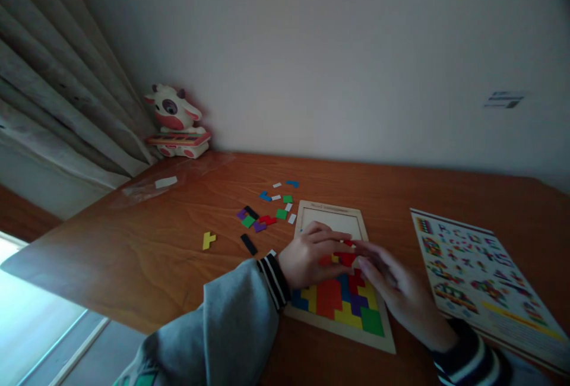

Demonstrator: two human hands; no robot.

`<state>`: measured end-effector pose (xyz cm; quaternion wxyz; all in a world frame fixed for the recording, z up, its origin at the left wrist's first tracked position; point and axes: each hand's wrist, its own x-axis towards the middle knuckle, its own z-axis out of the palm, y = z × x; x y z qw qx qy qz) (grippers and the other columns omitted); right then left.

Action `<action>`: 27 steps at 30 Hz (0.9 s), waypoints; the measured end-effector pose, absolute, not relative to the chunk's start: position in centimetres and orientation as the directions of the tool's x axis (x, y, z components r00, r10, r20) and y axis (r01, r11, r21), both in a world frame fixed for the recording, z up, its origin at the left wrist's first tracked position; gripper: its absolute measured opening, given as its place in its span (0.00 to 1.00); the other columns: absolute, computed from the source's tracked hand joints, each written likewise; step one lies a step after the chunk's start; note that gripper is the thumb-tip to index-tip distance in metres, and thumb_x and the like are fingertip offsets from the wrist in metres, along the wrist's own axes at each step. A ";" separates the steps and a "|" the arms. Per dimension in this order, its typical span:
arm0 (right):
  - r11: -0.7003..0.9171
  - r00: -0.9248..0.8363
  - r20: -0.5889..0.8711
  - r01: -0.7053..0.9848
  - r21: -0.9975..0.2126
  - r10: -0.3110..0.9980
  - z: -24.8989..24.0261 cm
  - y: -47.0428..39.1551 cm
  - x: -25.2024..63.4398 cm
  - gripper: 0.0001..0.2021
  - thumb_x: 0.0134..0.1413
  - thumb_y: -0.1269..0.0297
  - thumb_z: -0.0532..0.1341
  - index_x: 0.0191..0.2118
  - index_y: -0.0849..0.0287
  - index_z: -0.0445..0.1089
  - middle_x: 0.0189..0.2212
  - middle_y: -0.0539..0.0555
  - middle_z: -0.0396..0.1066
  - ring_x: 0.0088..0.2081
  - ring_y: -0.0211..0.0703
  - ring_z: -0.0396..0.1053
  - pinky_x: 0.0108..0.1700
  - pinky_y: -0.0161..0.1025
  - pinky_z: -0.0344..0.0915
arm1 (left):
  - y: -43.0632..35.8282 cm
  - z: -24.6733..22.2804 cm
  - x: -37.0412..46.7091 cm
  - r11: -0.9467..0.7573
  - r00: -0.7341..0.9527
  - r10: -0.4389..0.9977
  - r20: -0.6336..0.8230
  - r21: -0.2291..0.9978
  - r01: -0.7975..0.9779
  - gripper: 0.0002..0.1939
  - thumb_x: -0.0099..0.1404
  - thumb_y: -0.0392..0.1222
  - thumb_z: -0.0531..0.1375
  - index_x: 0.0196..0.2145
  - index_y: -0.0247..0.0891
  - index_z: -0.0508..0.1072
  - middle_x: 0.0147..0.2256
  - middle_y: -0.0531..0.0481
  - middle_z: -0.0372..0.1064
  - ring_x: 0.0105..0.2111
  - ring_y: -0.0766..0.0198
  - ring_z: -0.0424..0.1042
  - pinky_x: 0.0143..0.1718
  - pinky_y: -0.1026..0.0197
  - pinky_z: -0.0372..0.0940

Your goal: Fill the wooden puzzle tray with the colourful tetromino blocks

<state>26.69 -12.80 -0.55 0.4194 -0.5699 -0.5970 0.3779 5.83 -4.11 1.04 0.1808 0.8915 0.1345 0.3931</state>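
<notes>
A wooden puzzle board (366, 225) lies in front of me, its lower part filled with coloured block pieces and its far part bare. Over its middle, my left hand (314, 255) reaches in from the left with fingers curled at a red puzzle piece (347, 259). My right hand (396, 285) meets it from the right, thumb and fingertips pinched at the same red piece. The fingers partly cover this piece, so its full shape is hidden. Near my right hand, a green square piece (372, 321) sits in the board's lower right corner.
Loose pieces lie left of the board, among them a yellow piece (208, 240), a black bar (249, 244) and a blue piece (265, 196). A printed pattern sheet (485, 279) lies at right. A toy cow (178, 122) stands at the back left by the curtain (57, 77).
</notes>
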 end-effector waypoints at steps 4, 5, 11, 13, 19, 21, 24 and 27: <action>0.031 -0.003 0.031 0.255 -0.967 1.000 0.3 -12.8 25.5 0.22 0.58 0.46 0.61 0.52 0.54 0.70 0.44 0.58 0.77 0.43 0.50 0.76 0.46 0.46 0.76 | -4.5 0.7 6.6 -0.909 0.656 0.353 0.667 0.411 0.071 0.15 0.67 0.47 0.64 0.49 0.42 0.74 0.52 0.45 0.75 0.48 0.59 0.73 0.53 0.55 0.66; 0.030 -0.006 0.030 0.241 -0.970 1.000 0.4 -12.7 25.4 0.21 0.58 0.46 0.62 0.51 0.55 0.71 0.43 0.57 0.78 0.43 0.49 0.76 0.46 0.46 0.76 | -4.5 0.7 6.6 -0.910 0.656 0.349 0.669 0.410 0.067 0.15 0.67 0.47 0.64 0.50 0.42 0.74 0.52 0.45 0.74 0.48 0.59 0.73 0.54 0.55 0.66; 0.016 0.020 0.021 0.214 -0.977 1.000 0.6 -12.3 26.2 0.21 0.56 0.44 0.62 0.45 0.55 0.74 0.39 0.56 0.78 0.39 0.48 0.76 0.43 0.44 0.76 | -4.2 0.7 6.0 -0.895 0.641 0.403 0.653 0.429 0.126 0.14 0.67 0.47 0.63 0.49 0.43 0.75 0.52 0.44 0.74 0.49 0.57 0.72 0.53 0.53 0.67; 0.014 0.047 0.024 0.208 -0.978 0.999 0.5 -12.3 26.8 0.20 0.56 0.44 0.63 0.44 0.56 0.74 0.39 0.56 0.78 0.39 0.48 0.76 0.43 0.44 0.76 | -3.9 0.7 5.7 -0.883 0.612 0.435 0.661 0.446 0.146 0.14 0.66 0.46 0.64 0.49 0.43 0.75 0.53 0.44 0.74 0.49 0.56 0.72 0.53 0.52 0.67; 0.015 0.103 0.055 0.352 -0.936 0.993 -0.8 -11.5 28.4 0.19 0.58 0.44 0.61 0.42 0.56 0.73 0.37 0.55 0.78 0.38 0.48 0.76 0.41 0.44 0.74 | -3.2 0.1 5.0 -0.837 0.601 0.515 0.612 0.511 0.196 0.15 0.63 0.43 0.66 0.48 0.42 0.75 0.50 0.43 0.75 0.49 0.55 0.74 0.53 0.50 0.69; 0.042 0.096 0.086 0.390 -0.920 0.992 -1.3 -11.0 28.7 0.19 0.59 0.45 0.61 0.45 0.55 0.73 0.40 0.55 0.78 0.40 0.48 0.76 0.43 0.44 0.73 | -3.1 -0.1 5.0 -0.820 0.609 0.537 0.583 0.531 0.214 0.14 0.62 0.42 0.67 0.46 0.42 0.76 0.47 0.44 0.76 0.48 0.56 0.74 0.53 0.51 0.69; 0.096 0.054 0.129 0.404 -0.910 0.990 -1.7 -10.1 28.8 0.20 0.60 0.48 0.61 0.52 0.54 0.70 0.41 0.55 0.78 0.42 0.47 0.75 0.47 0.46 0.72 | -3.0 -0.4 5.1 -0.804 0.622 0.551 0.557 0.555 0.215 0.14 0.61 0.42 0.67 0.45 0.41 0.76 0.46 0.44 0.76 0.47 0.56 0.74 0.52 0.52 0.69; 0.110 0.004 0.123 0.426 -0.898 0.992 -1.7 -9.8 28.8 0.18 0.61 0.50 0.61 0.51 0.54 0.70 0.40 0.54 0.78 0.40 0.46 0.76 0.45 0.46 0.73 | -3.1 -0.7 5.0 -0.795 0.632 0.555 0.541 0.569 0.210 0.15 0.60 0.43 0.68 0.46 0.41 0.76 0.48 0.43 0.75 0.48 0.55 0.74 0.52 0.51 0.70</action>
